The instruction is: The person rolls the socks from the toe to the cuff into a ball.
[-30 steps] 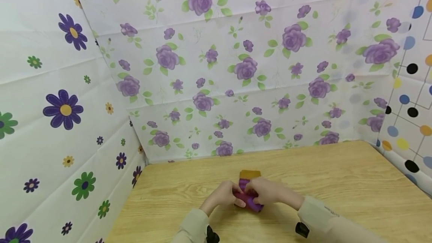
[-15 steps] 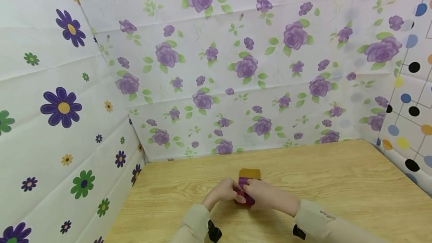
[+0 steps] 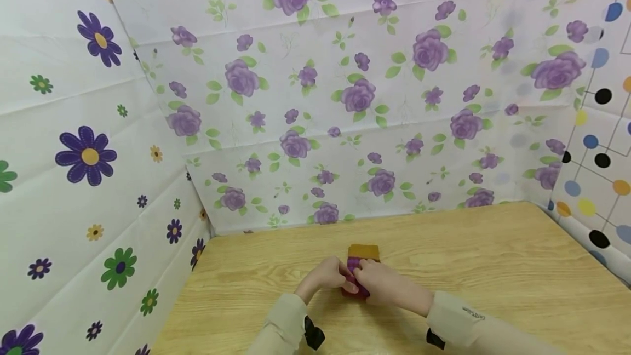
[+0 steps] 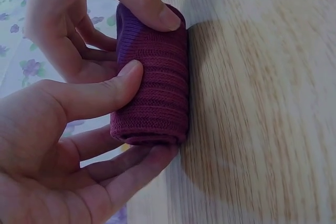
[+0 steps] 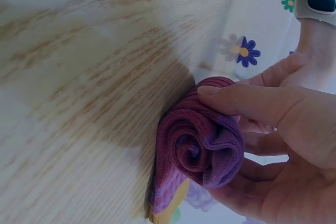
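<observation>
A knitted sock [image 3: 363, 251], maroon and purple with a mustard end, lies on the wooden table, partly rolled up. Both hands cover its near part in the head view. My left hand [image 3: 329, 277] pinches the roll's left end, with its thumb on the ribbed side in the left wrist view. My right hand [image 3: 391, 286] grips the other end. Its thumb presses the rolled sock [image 4: 155, 87] there. The right wrist view shows the sock's spiral end [image 5: 191, 148], with fingers curled behind it. A flat purple and mustard length still extends from the roll.
The pale wood-grain table [image 3: 473, 256] spreads around the hands. White sheeting with purple roses [image 3: 359, 95] stands behind it. More sheeting, with daisies [image 3: 90, 156], stands on the left, and dotted sheeting [image 3: 586, 207] on the right.
The sock's near part has been rolled away from the person into a tighter roll. My right hand has shifted slightly left and lies further over it; the left hand has barely moved.
</observation>
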A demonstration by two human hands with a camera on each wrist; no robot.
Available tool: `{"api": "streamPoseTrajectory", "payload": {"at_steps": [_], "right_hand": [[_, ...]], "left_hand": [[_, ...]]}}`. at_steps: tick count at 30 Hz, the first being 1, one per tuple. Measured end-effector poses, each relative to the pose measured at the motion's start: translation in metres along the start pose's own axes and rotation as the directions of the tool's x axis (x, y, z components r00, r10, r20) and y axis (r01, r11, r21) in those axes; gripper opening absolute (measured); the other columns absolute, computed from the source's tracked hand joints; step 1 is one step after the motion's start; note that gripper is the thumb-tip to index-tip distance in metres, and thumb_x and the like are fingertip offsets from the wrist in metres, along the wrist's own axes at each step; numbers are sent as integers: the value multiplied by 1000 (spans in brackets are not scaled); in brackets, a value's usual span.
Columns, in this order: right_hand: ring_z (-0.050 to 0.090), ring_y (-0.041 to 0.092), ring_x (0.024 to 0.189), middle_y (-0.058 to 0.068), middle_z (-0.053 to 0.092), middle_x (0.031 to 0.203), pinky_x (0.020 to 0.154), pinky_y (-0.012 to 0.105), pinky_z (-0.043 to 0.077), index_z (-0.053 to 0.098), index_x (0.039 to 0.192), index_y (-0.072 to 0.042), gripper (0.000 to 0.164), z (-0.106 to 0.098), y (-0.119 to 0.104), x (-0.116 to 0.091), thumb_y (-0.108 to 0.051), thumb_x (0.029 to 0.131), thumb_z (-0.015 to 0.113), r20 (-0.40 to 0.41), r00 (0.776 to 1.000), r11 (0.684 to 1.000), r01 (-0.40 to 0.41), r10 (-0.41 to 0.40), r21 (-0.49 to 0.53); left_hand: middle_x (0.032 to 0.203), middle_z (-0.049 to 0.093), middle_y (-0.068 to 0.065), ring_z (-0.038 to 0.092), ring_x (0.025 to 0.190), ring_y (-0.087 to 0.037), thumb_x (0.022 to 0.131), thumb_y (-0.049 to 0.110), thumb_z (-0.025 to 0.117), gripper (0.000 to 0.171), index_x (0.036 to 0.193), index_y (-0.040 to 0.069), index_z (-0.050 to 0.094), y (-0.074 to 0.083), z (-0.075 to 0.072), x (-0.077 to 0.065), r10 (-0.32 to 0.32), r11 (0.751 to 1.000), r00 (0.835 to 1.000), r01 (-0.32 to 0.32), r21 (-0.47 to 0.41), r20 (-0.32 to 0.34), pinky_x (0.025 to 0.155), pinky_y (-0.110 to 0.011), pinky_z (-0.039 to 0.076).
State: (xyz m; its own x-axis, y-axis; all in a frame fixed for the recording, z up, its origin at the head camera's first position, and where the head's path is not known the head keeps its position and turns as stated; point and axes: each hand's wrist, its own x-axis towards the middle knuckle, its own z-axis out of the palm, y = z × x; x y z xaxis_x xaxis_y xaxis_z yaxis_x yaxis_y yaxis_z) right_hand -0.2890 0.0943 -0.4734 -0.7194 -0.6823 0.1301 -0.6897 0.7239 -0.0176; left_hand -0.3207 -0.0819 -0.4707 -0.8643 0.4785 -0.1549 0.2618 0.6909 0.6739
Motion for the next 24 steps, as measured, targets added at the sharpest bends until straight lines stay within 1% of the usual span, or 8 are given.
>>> {"api": "streamPoseTrajectory", "payload": {"at_steps": [5,10,14,18,22,24], "right_hand": [[59,22,84,9,60,90,74,34,53,62,92,-5,39,2,1,-1,-20,66,88,-29,1000,1000,6,-5,8],[60,26,87,11,61,93,78,37,53,63,94,-4,37,2,1,-1,-17,67,85,-21,1000,999,-16,17,29],[60,27,90,13,62,95,82,38,52,63,96,-3,37,3,0,0,-17,70,84,-21,999,999,-28,29,29],[59,26,87,12,61,92,79,36,52,62,93,-4,37,4,0,0,-17,68,85,-41,999,1000,-13,13,-5],[59,25,85,10,60,89,75,35,53,61,91,-4,38,5,1,1,-17,66,86,-40,999,1000,-7,6,-31],[60,25,84,11,61,89,75,35,53,61,92,-4,39,6,1,2,-17,66,87,-40,999,999,-10,8,-36]], "left_hand": [[64,61,5,43,63,-9,75,16,82,15,73,4,74,1,1,1,-41,999,999,41,-12,-9,60,-23,35],[58,52,7,41,61,-9,73,17,83,19,68,3,70,1,2,3,-77,997,997,77,-25,-29,57,-22,32],[57,49,7,40,59,-10,73,19,82,21,69,3,69,0,2,5,-91,996,995,90,-22,-43,54,-22,32],[58,52,6,43,60,-10,73,18,82,19,71,3,70,-1,2,5,-102,993,993,99,-57,-50,55,-22,34],[56,48,6,40,58,-10,75,16,81,21,67,4,66,-3,4,6,-110,991,993,106,-87,-41,53,-22,31],[57,49,6,40,59,-10,75,15,81,20,66,4,66,-3,4,6,-113,990,993,109,-88,-39,53,-22,31]]}}
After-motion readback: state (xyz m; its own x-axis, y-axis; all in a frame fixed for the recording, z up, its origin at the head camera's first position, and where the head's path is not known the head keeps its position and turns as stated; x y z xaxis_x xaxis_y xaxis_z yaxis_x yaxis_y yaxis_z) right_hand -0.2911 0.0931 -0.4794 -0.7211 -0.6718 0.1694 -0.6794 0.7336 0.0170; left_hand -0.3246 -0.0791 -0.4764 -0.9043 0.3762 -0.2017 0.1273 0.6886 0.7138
